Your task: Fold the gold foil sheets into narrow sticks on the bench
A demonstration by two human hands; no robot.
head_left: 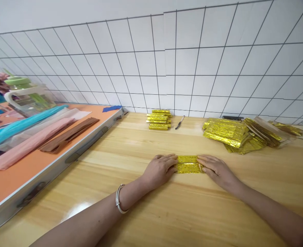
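Note:
A small piece of shiny gold foil (189, 167) lies on the wooden table with a crease or folded edge running across its middle. At its left end my left hand (161, 171) grips it, fingers together over the edge. My right hand (217, 171) has hold of the right end, thumb below and fingers on top. The foil between both hands is in plain sight, while its two ends are hidden under my fingers. Behind my hands, a small pile of rolled or folded gold foil strips (158, 120) sits near the wall.
To the right lies a stack of gold foil sheets (226, 131). A pen (179, 122) rests near the white tiled wall (187, 61). On the left, an orange-topped raised board (89, 137) carries brown, pink and blue crepe-like strips (33, 144) and a green-lidded bottle (19, 82).

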